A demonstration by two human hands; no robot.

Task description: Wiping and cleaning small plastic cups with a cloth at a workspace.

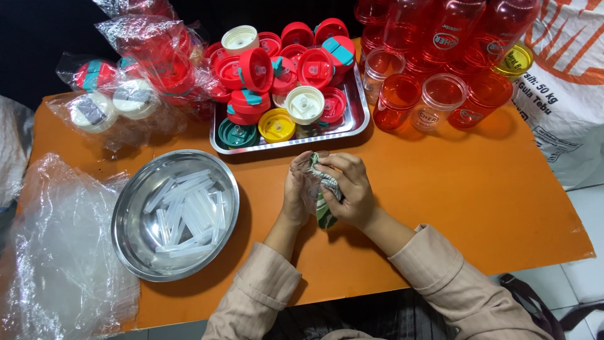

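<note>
My left hand and my right hand meet over the middle of the orange table. Together they grip a clear plastic cup, mostly hidden between the palms. My right hand also presses a patterned green-and-white cloth against it. A round steel bowl holding several clear plastic straws sits just left of my left hand. A rectangular steel tray piled with several red, yellow, white and green bottle lids stands right behind my hands.
Several red transparent cups and bottles stand at the back right. Bagged lids lie at the back left. Crumpled clear plastic covers the near left corner. A printed white sack stands off the table's right edge.
</note>
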